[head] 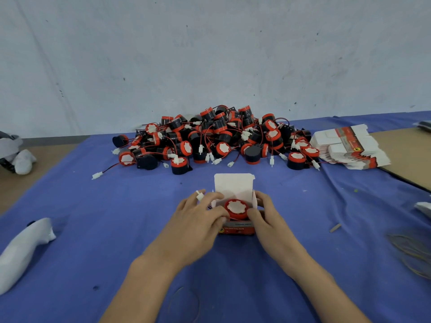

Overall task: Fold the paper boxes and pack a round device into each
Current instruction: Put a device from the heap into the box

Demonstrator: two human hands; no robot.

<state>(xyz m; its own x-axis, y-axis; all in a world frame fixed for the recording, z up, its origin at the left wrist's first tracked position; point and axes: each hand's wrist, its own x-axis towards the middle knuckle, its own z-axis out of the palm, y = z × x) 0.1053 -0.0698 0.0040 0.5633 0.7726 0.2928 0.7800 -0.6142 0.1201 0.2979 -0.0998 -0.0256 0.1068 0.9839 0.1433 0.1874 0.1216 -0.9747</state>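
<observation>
Blue cloth (112,206) covers the table, and on it, right in front of me, stands the small paper box (236,228) with its printed red and grey front facing me and its white lid flap (233,185) standing up at the back. Sitting in the box's open top is a round device (236,208), red rim and white centre facing up. My left hand (198,217) is curled around the left side of the device, thumb and forefinger pinching its rim, and the device's white plug (199,195) sticks up between my fingers. My right hand (268,215) grips the box from the right, fingers behind the side flap and thumb against the device's rim. Beyond the box lies a big pile of devices (217,138), black and red with tangled red wires. Beyond the box to the right sits a stack of flat boxes (347,145). Left of the box, near the cloth's edge, lies a white bag (23,248); well to the right of the box lie some thin rubber bands (410,252). Behind the pile rises a scuffed pale wall (210,54).
</observation>
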